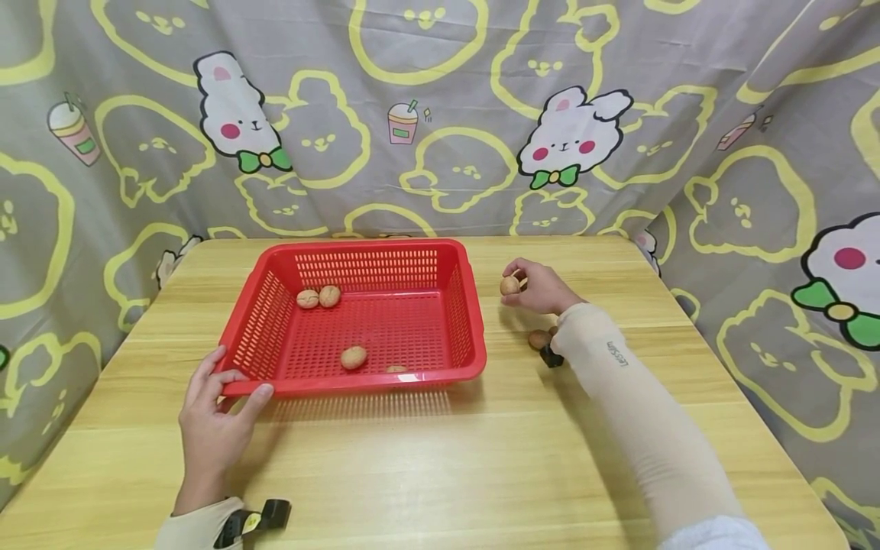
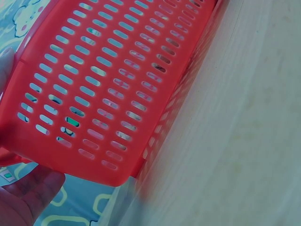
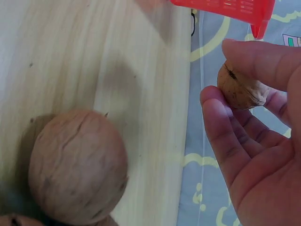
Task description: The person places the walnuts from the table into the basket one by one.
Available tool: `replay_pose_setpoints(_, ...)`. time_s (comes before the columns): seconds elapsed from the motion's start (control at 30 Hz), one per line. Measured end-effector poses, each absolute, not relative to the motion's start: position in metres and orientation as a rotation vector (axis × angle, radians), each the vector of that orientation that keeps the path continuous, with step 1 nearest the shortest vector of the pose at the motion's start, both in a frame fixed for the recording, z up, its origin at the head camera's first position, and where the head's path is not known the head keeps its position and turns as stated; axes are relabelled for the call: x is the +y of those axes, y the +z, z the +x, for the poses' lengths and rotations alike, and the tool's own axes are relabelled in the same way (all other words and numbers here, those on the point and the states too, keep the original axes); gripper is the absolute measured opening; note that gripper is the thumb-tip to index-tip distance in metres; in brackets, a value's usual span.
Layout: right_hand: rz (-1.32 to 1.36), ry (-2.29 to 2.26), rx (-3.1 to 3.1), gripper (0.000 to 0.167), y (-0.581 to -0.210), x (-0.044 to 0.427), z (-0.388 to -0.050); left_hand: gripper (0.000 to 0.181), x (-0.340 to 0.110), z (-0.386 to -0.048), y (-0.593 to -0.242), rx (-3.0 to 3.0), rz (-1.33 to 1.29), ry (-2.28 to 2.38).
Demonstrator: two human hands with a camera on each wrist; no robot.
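Observation:
A red plastic basket point(image 1: 371, 378) with slotted walls stands on the table, several walnuts inside it. Two walnuts point(image 1: 318, 297) lie together at its back left, one walnut point(image 1: 354, 357) is near the front, and another point(image 1: 396, 369) is mostly hidden by the front rim. My left hand point(image 1: 216, 416) grips the basket's front left corner, thumb on the rim. To the right of the basket, my right hand point(image 1: 539, 287) pinches a walnut point(image 3: 241, 87) between thumb and fingers, above the table. Below that wrist, more walnuts point(image 3: 77, 167) lie on the wood, partly covered by the sleeve and wrist camera.
The light wooden table point(image 1: 412, 466) spreads under everything. A grey curtain point(image 1: 454, 99) with yellow outlines and rabbits hangs behind and along both sides. Black wrist cameras are strapped on both arms, the left one point(image 1: 275, 514) near the front of the table.

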State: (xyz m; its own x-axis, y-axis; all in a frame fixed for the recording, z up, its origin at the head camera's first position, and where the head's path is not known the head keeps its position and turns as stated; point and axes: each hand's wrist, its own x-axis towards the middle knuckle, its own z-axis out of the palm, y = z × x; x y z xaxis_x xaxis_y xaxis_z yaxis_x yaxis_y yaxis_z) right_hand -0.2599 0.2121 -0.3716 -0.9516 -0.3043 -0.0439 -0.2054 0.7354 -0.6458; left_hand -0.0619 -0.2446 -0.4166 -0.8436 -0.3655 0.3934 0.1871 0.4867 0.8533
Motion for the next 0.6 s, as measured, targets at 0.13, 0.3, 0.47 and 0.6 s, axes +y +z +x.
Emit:
replay_pose_setpoints(0.13,-0.397,-1.036,2.771,0.042,-0.365,0.207,-0.260,0.030,-0.244,-0.062,-0.415,-2.204,0.151,-1.351)
replay_pose_setpoints(0.3,-0.393,-1.064,2.762,0.041,-0.358,0.201,-0.260,0.030,-0.244,-0.061,-0.415,-2.212,0.159,-1.348)
replay_pose_setpoints(0.47,-0.405,-1.079,2.752,0.041,-0.353,0.198,-0.262,0.030,-0.245,-0.061,-0.415,-2.213,0.155,-1.336)
replay_pose_setpoints(0.6,-0.412,-1.084,2.747,0.042,-0.351,0.196,-0.263,0.030,-0.244,-0.062,-0.415,-2.221,0.153,-1.329)
